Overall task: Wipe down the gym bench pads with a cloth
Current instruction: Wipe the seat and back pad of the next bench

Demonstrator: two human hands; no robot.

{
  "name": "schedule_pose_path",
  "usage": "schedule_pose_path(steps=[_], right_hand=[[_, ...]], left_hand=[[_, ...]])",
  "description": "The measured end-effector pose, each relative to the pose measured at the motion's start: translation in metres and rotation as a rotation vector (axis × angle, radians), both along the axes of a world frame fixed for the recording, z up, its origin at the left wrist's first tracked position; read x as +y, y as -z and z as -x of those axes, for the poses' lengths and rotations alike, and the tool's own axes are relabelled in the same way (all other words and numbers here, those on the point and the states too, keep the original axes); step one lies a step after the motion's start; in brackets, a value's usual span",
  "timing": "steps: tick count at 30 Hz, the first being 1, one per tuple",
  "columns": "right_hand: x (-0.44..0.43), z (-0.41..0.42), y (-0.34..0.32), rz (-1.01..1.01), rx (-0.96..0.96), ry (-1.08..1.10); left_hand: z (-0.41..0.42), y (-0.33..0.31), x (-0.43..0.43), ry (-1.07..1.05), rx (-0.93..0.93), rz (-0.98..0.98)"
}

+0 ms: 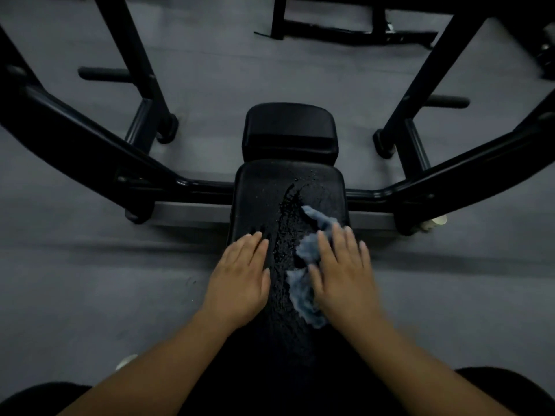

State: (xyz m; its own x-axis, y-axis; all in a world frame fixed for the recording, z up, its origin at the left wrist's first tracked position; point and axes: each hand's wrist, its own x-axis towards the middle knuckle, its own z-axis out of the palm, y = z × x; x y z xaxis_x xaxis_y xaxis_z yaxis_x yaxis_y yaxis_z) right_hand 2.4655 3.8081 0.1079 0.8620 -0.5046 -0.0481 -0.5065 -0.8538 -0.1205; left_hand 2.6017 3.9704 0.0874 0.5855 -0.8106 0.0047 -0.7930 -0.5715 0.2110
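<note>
The left forearm (156,364) and the right forearm (420,364) are bare down to the lower edge of the picture. The left hand (240,280) and the right hand (342,274) are bare as well, with short nails; the right one looks a little blurred. Black clothing (510,388) covers the legs in both lower corners, but the dim light hides what kind of garment it is. A small pale shape (126,361) beside the left forearm is perhaps a shoe tip.

wet glossy bench pad (261,199), fuzzy cloth (306,250), black metal frame (90,139)
</note>
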Motion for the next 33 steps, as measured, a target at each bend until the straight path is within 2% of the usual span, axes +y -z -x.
schedule_pose_path(steps=[1,4,9,13,16,19,21,23,26,29,31,33], right_hand=[[0.014,0.002,0.004,-0.017,-0.016,0.059],[0.038,-0.005,0.020,-0.028,-0.036,0.003],[-0.042,-0.065,0.018,-0.009,-0.161,0.078],[-0.090,-0.136,0.018,-0.024,-0.104,0.083],[-0.090,-0.155,0.018,-0.004,-0.044,-0.020],[-0.063,-0.103,0.013,-0.110,-0.126,-0.337],[-0.062,-0.068,0.014,-0.179,-0.200,-0.406],[-0.077,-0.074,0.017,-0.144,-0.234,-0.239],[-0.078,-0.102,0.016,-0.065,-0.131,0.014],[-0.043,-0.089,0.006,-0.191,-0.084,-0.134],[-0.028,-0.059,-0.004,-0.372,-0.082,-0.233],[-0.020,-0.030,-0.019,-0.601,-0.170,-0.156]], left_hand=[[-0.008,-0.001,-0.010,-0.018,-0.010,0.020],[-0.034,-0.004,-0.039,-0.088,-0.015,0.015],[-0.041,0.002,-0.047,-0.089,-0.004,-0.026],[-0.044,0.008,-0.048,-0.087,-0.022,-0.009],[-0.046,0.013,-0.049,-0.087,-0.040,-0.006],[-0.047,0.015,-0.049,-0.084,-0.036,-0.005],[-0.048,0.016,-0.050,-0.088,-0.033,0.005],[-0.049,0.016,-0.051,-0.093,-0.034,0.001],[-0.048,0.013,-0.049,-0.084,-0.020,-0.030],[-0.048,0.006,-0.047,-0.063,0.042,-0.040],[-0.051,-0.002,-0.047,-0.065,0.121,-0.036],[-0.048,-0.013,-0.044,-0.118,0.198,0.018]])
